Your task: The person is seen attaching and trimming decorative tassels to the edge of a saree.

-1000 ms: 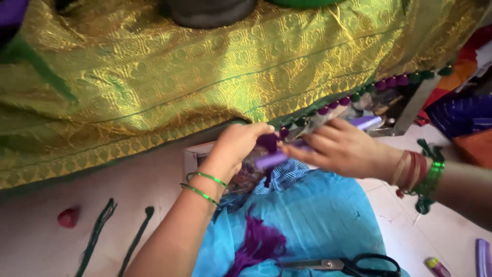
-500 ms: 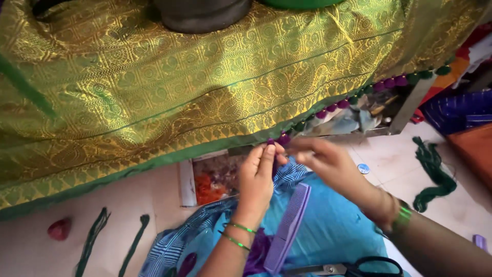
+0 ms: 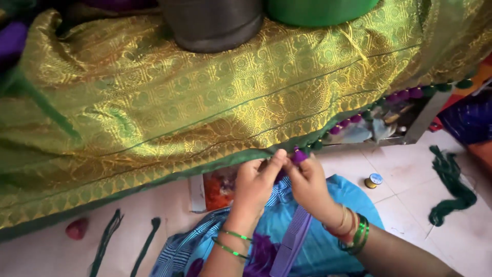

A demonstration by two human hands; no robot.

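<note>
Pinching a purple tassel [image 3: 299,155] at the green cloth edge [image 3: 215,165], mid-frame.
My left hand [image 3: 256,180] and right hand [image 3: 307,185], 2 hands touching, squeeze it with closed fingertips.

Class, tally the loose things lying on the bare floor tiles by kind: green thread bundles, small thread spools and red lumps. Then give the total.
Green thread bundles: 3
Small thread spool: 1
Red lump: 1
Total: 5
</note>
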